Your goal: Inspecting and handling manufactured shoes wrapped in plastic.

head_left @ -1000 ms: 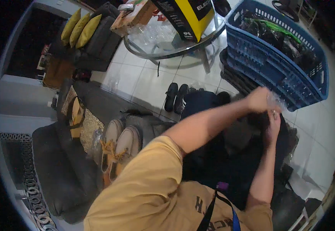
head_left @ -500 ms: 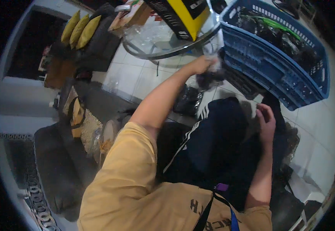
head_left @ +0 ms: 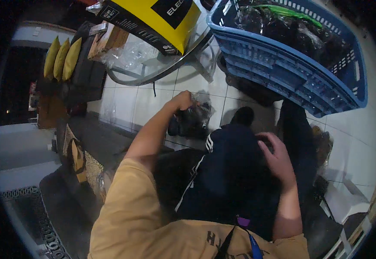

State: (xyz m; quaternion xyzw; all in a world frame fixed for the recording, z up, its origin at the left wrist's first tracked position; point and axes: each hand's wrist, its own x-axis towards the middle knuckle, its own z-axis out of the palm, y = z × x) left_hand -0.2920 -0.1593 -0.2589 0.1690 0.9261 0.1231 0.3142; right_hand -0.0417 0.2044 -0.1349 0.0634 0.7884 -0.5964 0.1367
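My left hand reaches down over the floor, fingers closed at the top of a clear plastic bag with something dark inside. Dark packages lie right under that hand; where the held bag ends and those begin I cannot tell. Over my dark trousers, beside the knee, my right hand is open, its fingers loosely curved and apart, nothing in them.
A blue plastic crate full of dark bagged items stands at the far right. Ahead, a round glass table bears a yellow and black box and crumpled clear plastic. A dark sofa is at left.
My left hand has moved from beside the crate leftward and down to the dark packages on the floor, with the bag. My right hand has shifted slightly left. The whole view has turned.
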